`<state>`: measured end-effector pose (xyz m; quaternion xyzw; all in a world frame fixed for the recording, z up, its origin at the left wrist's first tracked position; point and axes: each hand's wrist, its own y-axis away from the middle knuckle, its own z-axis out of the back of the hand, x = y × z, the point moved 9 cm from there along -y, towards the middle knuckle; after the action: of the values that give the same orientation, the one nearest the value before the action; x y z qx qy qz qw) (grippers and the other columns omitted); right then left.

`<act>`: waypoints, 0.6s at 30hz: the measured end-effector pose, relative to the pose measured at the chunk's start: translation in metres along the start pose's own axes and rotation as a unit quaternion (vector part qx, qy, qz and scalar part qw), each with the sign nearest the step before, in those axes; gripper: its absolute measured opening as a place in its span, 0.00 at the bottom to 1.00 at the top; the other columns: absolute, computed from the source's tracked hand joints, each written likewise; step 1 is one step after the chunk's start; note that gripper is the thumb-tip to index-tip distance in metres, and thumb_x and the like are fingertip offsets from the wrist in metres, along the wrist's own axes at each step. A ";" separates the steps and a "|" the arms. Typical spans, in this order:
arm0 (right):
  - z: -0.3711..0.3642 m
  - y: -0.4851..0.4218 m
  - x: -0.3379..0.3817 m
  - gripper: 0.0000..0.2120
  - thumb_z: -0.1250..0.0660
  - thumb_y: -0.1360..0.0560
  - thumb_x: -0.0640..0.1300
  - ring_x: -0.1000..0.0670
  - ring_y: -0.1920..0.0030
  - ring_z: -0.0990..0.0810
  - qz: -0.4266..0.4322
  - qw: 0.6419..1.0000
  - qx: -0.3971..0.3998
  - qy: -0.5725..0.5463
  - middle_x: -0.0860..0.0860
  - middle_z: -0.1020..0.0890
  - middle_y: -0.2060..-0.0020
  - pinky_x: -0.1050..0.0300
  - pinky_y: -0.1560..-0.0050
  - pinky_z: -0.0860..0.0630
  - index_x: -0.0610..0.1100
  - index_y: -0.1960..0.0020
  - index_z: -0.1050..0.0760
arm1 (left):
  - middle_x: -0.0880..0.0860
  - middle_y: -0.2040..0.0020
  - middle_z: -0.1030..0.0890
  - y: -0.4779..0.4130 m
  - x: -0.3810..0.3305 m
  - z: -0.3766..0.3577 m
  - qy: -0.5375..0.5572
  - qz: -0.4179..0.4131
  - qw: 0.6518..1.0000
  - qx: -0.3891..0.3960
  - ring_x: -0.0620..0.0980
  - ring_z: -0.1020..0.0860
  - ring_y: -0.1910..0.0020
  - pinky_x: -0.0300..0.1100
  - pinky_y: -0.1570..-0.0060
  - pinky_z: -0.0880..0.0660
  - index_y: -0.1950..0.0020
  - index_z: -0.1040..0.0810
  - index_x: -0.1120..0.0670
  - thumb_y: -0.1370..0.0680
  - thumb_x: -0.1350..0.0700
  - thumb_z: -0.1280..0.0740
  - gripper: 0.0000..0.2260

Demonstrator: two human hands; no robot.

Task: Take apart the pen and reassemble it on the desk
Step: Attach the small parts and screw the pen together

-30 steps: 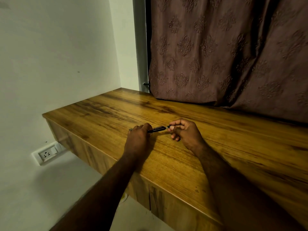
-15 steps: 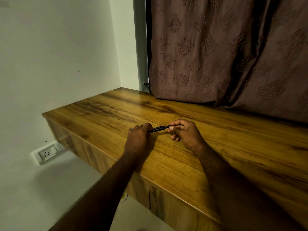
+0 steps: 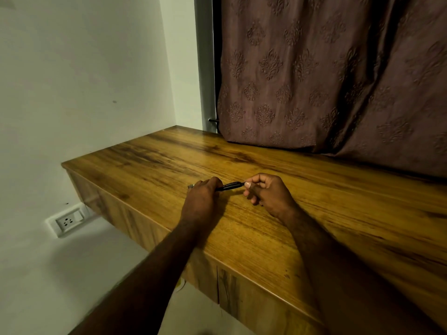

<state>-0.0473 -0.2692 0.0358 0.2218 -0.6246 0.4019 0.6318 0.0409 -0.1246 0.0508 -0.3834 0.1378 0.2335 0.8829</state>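
Note:
A thin black pen (image 3: 229,186) is held level just above the wooden desk (image 3: 314,213). My left hand (image 3: 202,201) is closed around the pen's left part, and a small light tip sticks out past its knuckles on the left. My right hand (image 3: 268,193) pinches the pen's right end between thumb and fingers. Only the short middle stretch of the pen shows between the two hands; the rest is hidden in the fists.
A brown patterned curtain (image 3: 326,81) hangs over the desk's back edge. A white wall stands at the left, with a socket plate (image 3: 69,221) below the desk's left corner. The desk's front edge runs under both forearms.

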 end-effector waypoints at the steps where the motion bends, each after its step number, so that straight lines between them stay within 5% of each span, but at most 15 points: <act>1: 0.000 0.000 0.000 0.04 0.35 0.22 0.36 0.57 0.78 0.29 0.000 1.000 0.001 0.004 0.44 0.21 0.68 0.66 0.78 0.33 0.39 0.55 0.24 | 0.46 0.64 0.26 0.000 0.000 0.001 0.000 -0.004 1.000 -0.003 0.49 0.27 0.63 0.42 0.63 0.34 0.54 0.24 0.50 0.23 0.47 0.34 0.07; 6: -0.005 -0.002 0.000 0.11 0.36 0.21 0.42 0.58 0.79 0.29 0.014 0.998 0.010 0.057 0.45 0.23 0.73 0.67 0.76 0.33 0.42 0.62 0.24 | 0.44 0.64 0.28 0.001 -0.002 0.000 0.004 -0.015 1.000 -0.005 0.47 0.29 0.64 0.40 0.63 0.36 0.54 0.24 0.49 0.23 0.46 0.34 0.07; 11: -0.006 0.000 0.003 0.11 0.38 0.20 0.45 0.59 0.78 0.29 0.014 0.999 0.008 0.049 0.45 0.22 0.72 0.67 0.77 0.34 0.41 0.57 0.23 | 0.45 0.65 0.28 0.004 -0.008 0.005 0.030 -0.035 0.999 -0.026 0.48 0.29 0.67 0.43 0.65 0.30 0.54 0.24 0.51 0.23 0.45 0.34 0.09; 18: 0.001 0.000 0.003 0.05 0.36 0.22 0.35 0.56 0.79 0.32 -0.005 1.000 -0.013 -0.016 0.44 0.21 0.68 0.65 0.78 0.35 0.34 0.49 0.25 | 0.51 0.64 0.22 0.004 -0.007 0.005 0.032 -0.040 0.998 -0.036 0.47 0.29 0.67 0.43 0.67 0.29 0.54 0.24 0.51 0.23 0.46 0.33 0.09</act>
<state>-0.0486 -0.2693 0.0384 0.2229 -0.6386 0.3867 0.6269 0.0332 -0.1208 0.0553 -0.4278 0.1417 0.1901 0.8722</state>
